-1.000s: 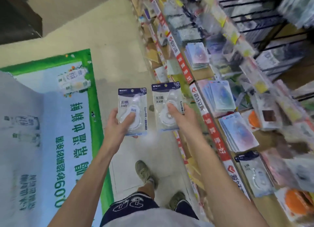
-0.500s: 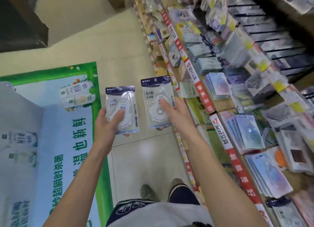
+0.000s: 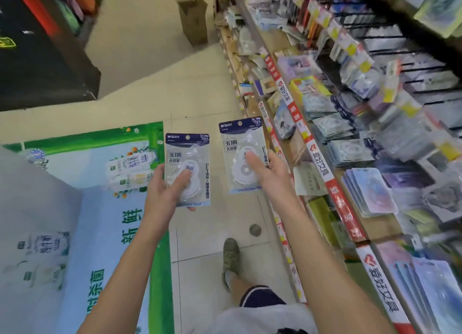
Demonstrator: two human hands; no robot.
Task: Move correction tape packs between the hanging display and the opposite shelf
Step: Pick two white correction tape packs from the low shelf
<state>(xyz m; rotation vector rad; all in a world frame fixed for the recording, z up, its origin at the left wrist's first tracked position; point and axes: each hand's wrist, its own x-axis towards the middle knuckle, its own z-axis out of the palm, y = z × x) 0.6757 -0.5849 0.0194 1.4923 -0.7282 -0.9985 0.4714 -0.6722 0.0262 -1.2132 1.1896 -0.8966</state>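
Observation:
I hold two correction tape packs in front of me over the aisle floor, each a clear blister with a dark blue header. My left hand (image 3: 165, 191) grips the left pack (image 3: 188, 158) with the thumb across its front. My right hand (image 3: 270, 173) grips the right pack (image 3: 241, 148), held slightly higher and closer to the shelf. The shelf (image 3: 317, 153), with a red and white price strip along its edge, runs along my right and carries stacks of similar blister packs (image 3: 347, 151). Above it, packs hang on a black slatted display (image 3: 390, 73).
A green and blue floor advert (image 3: 100, 208) covers the floor on my left. A cardboard box (image 3: 193, 18) stands in the aisle ahead. A dark display unit (image 3: 45, 66) sits at the far left. My foot (image 3: 231, 256) is on the tiles below.
My view has swung up and along the aisle, so the shelf has slid past on the right. Both hands still hold their packs, now a little farther apart.

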